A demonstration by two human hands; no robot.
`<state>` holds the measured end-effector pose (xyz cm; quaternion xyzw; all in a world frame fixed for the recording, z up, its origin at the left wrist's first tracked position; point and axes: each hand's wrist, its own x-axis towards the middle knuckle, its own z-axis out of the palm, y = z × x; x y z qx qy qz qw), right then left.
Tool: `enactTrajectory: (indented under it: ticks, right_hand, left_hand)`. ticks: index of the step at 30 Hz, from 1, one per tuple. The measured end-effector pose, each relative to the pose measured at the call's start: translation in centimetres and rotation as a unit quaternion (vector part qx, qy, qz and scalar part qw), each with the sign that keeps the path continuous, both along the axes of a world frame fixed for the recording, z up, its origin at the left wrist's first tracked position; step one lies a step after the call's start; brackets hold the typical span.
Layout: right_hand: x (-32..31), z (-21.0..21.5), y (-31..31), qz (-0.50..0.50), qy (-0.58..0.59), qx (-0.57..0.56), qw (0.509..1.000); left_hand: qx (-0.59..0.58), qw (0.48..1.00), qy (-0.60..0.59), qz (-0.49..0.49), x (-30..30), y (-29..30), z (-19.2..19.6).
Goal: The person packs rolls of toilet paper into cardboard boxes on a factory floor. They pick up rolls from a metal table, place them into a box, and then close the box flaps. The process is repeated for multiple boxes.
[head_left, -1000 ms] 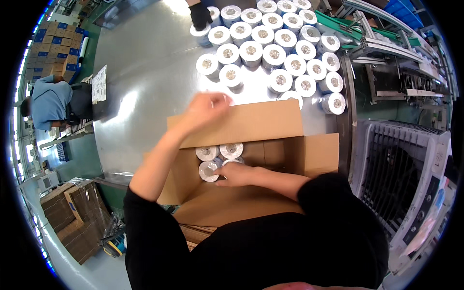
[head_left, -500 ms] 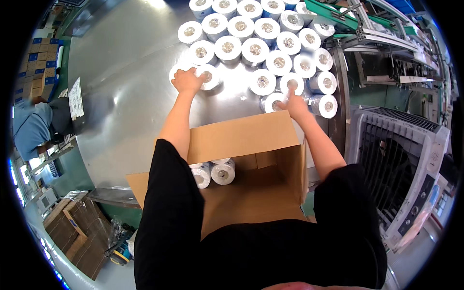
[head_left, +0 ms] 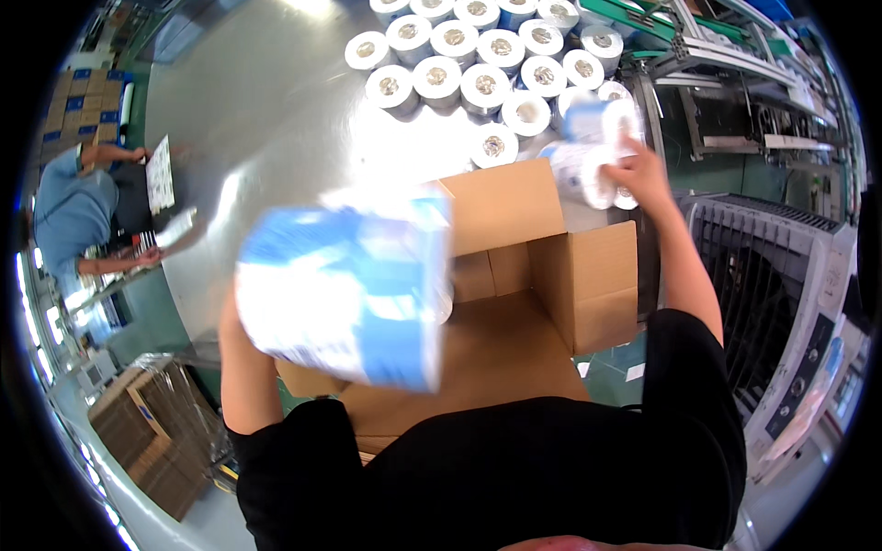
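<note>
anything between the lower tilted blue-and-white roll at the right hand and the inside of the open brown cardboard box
Yes: the far right corner and outward-folded far flap of the brown cardboard box lie between its inside and the roll at the right hand. Nothing else visible does.

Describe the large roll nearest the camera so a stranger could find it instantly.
Find the open cardboard box. Above its left side, in front of the left forearm, is a blue-and-white roll. Unlike the upright rolls on the metal table, it lies sideways and looks far larger.
</note>
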<state>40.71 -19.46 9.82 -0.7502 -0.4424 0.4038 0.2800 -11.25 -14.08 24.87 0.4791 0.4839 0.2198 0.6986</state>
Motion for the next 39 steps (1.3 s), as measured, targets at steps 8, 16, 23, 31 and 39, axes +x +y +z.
enactTrajectory:
  ticks: [8, 16, 23, 31, 39]
  right_hand:
    - [-9.9, 20.1, -6.2, 0.211, -0.07, 0.338, 0.915]
    - [-22.5, 10.9, -13.8, 0.605, -0.298, -0.048, 0.737]
    - [-25.2, 1.2, -12.6, 0.636, -0.305, -0.096, 0.702]
    - [-10.4, 4.5, -5.4, -0.08, -0.121, 0.156, 0.977]
    - [6.0, -13.7, -8.5, -0.186, -0.284, -0.125, 0.932]
  left_hand:
    - [0.199, 0.9, 0.237, -0.306, 14.5, -12.7, -10.7]
    - [0.407, 0.59, 0.51, -0.476, 10.2, -17.7, -24.0]
    - [0.166, 0.734, 0.378, -0.54, 6.2, -14.3, -19.1]
    - [0.227, 0.94, 0.199, -0.16, 12.0, 0.8, -4.4]
    - [0.451, 0.652, 0.455, -0.404, 20.4, 10.0, -20.0]
